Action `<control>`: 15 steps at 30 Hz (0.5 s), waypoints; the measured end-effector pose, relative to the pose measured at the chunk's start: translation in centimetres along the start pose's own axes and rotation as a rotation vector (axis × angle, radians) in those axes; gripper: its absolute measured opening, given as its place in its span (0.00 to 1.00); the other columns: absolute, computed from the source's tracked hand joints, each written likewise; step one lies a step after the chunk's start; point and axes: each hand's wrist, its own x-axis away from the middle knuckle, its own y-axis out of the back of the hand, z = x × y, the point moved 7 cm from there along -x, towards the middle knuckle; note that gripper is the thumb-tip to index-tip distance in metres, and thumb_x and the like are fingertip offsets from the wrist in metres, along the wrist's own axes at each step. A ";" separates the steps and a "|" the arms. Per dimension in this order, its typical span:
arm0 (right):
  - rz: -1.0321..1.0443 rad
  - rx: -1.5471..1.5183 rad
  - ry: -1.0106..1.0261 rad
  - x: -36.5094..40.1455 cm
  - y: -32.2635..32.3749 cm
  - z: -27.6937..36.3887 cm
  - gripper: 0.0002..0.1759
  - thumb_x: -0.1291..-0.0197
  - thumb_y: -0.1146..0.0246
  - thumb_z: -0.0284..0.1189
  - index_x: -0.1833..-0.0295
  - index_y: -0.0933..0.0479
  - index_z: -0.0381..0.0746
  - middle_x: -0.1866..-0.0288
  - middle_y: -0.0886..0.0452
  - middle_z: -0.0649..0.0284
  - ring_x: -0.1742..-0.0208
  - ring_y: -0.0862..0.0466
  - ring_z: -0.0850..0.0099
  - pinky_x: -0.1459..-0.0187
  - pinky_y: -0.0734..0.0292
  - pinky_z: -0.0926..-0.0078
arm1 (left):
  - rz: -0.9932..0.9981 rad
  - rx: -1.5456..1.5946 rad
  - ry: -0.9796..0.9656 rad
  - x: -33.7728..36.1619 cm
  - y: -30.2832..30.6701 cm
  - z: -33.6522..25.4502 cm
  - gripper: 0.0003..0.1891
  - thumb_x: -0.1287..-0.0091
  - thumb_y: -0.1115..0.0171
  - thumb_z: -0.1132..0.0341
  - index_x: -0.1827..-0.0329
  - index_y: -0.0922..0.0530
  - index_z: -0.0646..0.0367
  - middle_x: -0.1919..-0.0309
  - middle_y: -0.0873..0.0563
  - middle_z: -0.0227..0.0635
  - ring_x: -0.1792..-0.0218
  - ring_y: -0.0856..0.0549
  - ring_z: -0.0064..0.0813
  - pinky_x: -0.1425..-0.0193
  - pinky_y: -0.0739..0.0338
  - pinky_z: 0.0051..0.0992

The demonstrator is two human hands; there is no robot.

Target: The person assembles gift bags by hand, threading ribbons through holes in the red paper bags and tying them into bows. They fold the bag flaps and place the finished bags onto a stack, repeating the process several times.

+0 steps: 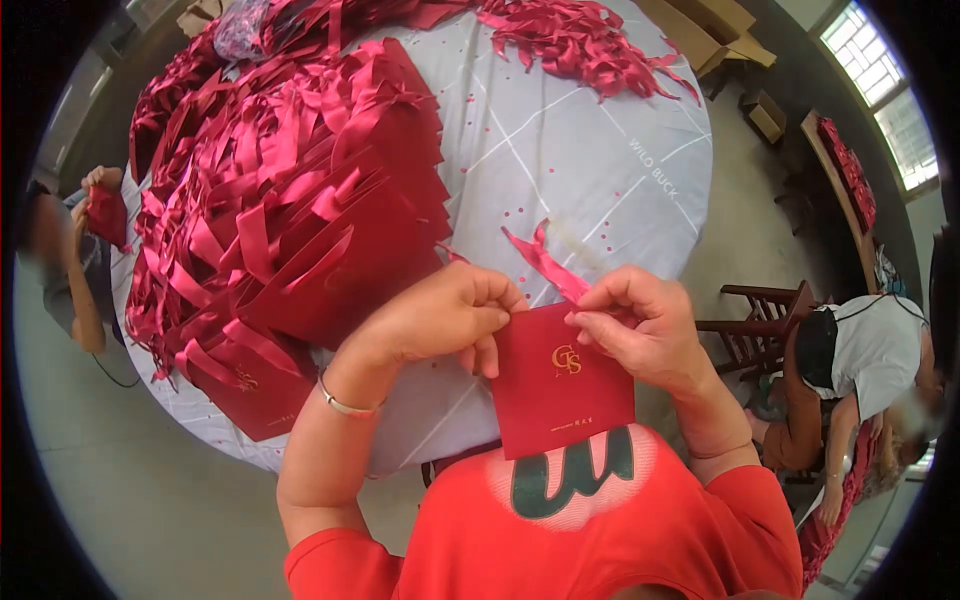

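A flat dark-red paper bag (pixel 562 385) with gold letters hangs upright in front of my chest at the table's near edge. My left hand (pixel 455 312) is closed at the bag's top left corner, its thumb and fingers pinching the edge. At the top right, my right hand (pixel 640 325) pinches a pink-red satin ribbon (pixel 548 262) against the bag's top edge. The ribbon's loose ends stick up and away over the table. To the left of my hands lies a large pile of similar red bags (pixel 290 200) with ribbons attached.
A round table (pixel 520 150) with a grey lined cloth carries scattered small red dots. Loose ribbons (pixel 590 50) are heaped at its far side. One person (pixel 70 260) sits at the left with a red bag; another (pixel 870 350) works at the right near a wooden chair (pixel 765 325). Cardboard boxes (pixel 715 35) stand behind.
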 end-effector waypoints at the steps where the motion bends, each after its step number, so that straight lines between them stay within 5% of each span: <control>1: 0.018 -0.050 -0.057 0.0 -0.4 0.0 0.09 0.45 0.32 0.16 0.57 0.19 0.34 0.65 0.16 0.59 0.71 0.18 0.77 0.70 0.23 0.78 | -0.004 0.012 0.002 0.0 0.1 0.2 0.10 0.29 0.49 0.75 0.49 0.22 0.68 0.69 0.14 0.33 0.76 0.13 0.21 0.78 0.26 0.16; 2: 0.029 -0.048 -0.061 -0.3 -0.6 -0.3 0.09 0.45 0.32 0.16 0.57 0.19 0.34 0.65 0.16 0.59 0.71 0.18 0.77 0.70 0.23 0.78 | 0.019 -0.016 -0.032 0.0 0.0 0.0 0.11 0.29 0.49 0.75 0.48 0.22 0.68 0.69 0.14 0.33 0.76 0.13 0.21 0.77 0.26 0.15; 4: 0.034 0.275 0.361 -0.4 -1.1 1.6 0.13 0.46 0.32 0.15 0.54 0.18 0.34 0.65 0.16 0.57 0.71 0.17 0.73 0.70 0.23 0.78 | 0.036 -0.032 -0.072 0.1 0.0 -0.3 0.12 0.28 0.50 0.75 0.47 0.22 0.67 0.68 0.14 0.33 0.76 0.13 0.21 0.77 0.25 0.15; 10: 0.105 0.208 0.239 -0.3 -1.9 1.4 0.09 0.51 0.29 0.14 0.63 0.17 0.34 0.68 0.17 0.59 0.69 0.17 0.70 0.68 0.25 0.78 | 0.060 -0.042 -0.018 -0.1 0.0 0.3 0.12 0.29 0.52 0.74 0.48 0.23 0.69 0.64 0.15 0.35 0.73 0.12 0.24 0.72 0.22 0.21; 15: 0.098 0.315 0.464 0.4 -2.8 1.7 0.11 0.54 0.27 0.16 0.65 0.21 0.34 0.69 0.17 0.59 0.71 0.17 0.68 0.73 0.23 0.73 | 0.040 -0.110 0.001 -0.3 0.1 0.7 0.09 0.28 0.51 0.74 0.50 0.25 0.65 0.70 0.17 0.29 0.74 0.13 0.21 0.74 0.24 0.18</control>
